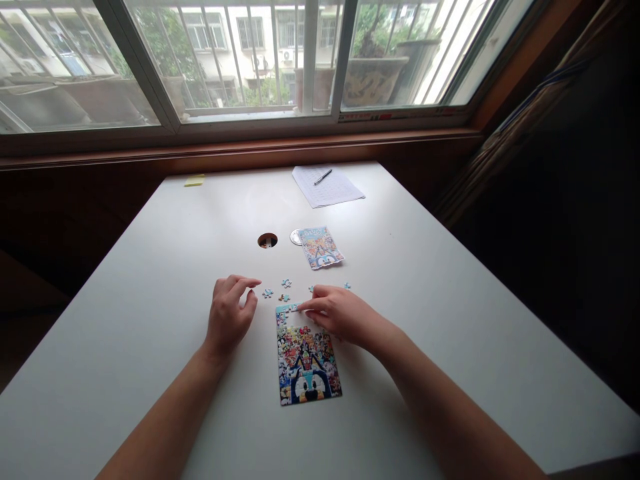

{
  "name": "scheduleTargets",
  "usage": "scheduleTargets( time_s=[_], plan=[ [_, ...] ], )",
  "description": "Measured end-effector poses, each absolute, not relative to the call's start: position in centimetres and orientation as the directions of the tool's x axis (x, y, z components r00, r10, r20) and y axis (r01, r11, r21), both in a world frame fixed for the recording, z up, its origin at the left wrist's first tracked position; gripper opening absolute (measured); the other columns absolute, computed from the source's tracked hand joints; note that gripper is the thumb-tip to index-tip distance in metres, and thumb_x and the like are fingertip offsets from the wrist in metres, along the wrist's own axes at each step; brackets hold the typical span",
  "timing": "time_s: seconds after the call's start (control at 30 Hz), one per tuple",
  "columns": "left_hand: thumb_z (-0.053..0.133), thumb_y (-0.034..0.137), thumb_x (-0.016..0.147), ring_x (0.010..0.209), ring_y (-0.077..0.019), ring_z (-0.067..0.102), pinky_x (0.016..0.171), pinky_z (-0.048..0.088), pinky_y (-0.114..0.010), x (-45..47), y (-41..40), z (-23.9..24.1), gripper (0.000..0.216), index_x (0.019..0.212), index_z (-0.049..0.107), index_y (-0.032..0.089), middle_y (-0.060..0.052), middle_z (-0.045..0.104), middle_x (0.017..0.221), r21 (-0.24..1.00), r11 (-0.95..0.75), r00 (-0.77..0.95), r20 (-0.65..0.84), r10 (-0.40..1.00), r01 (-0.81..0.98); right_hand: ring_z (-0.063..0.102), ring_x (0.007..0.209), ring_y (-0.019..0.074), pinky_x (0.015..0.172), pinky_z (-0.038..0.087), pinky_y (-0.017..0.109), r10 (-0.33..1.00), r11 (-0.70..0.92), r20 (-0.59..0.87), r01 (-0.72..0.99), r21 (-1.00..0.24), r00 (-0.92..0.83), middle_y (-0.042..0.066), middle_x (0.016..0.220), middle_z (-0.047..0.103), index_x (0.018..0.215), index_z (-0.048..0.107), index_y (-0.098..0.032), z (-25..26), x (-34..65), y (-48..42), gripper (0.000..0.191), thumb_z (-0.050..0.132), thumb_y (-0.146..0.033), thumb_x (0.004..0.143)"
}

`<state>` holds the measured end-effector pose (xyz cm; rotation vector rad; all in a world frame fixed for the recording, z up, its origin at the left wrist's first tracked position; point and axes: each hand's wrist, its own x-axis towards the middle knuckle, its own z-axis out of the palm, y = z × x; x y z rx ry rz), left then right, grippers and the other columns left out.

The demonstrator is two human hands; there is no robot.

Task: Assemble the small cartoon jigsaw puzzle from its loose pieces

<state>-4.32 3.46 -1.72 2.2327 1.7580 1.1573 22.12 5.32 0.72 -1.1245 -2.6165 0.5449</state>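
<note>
A small colourful jigsaw puzzle with a blue cartoon face lies on the white table in front of me. My right hand rests at the puzzle's top edge, fingers pinched on a light-blue puzzle piece at the top-left corner. My left hand sits left of the puzzle, fingers loosely curled and apart, holding nothing. A few loose pieces lie just beyond both hands.
A printed reference picture lies further back over a round silvery lid. A cable hole is left of it. A sheet of paper with a pen and a yellow sticky note lie near the window edge.
</note>
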Motion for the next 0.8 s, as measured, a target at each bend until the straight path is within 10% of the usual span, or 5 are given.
scheduleTargets(
  time_s=[0.8],
  plan=[
    [0.060, 0.022, 0.090, 0.099, -0.0260, 0.049, 0.093, 0.045, -0.043, -4.4, 3.6, -2.1, 0.020, 0.105, 0.073, 0.027, -0.006, 0.062, 0.103, 0.407, -0.343, 0.181, 0.387, 0.904, 0.847, 0.046, 0.122, 0.0266, 0.099, 0.041, 0.043, 0.783, 0.622, 0.229, 0.711, -0.330, -0.578, 0.009, 0.131, 0.061, 0.136, 0.056, -0.022, -0.7, 22.2, 6.2, 0.049, 0.046, -0.005, 0.092]
  ],
)
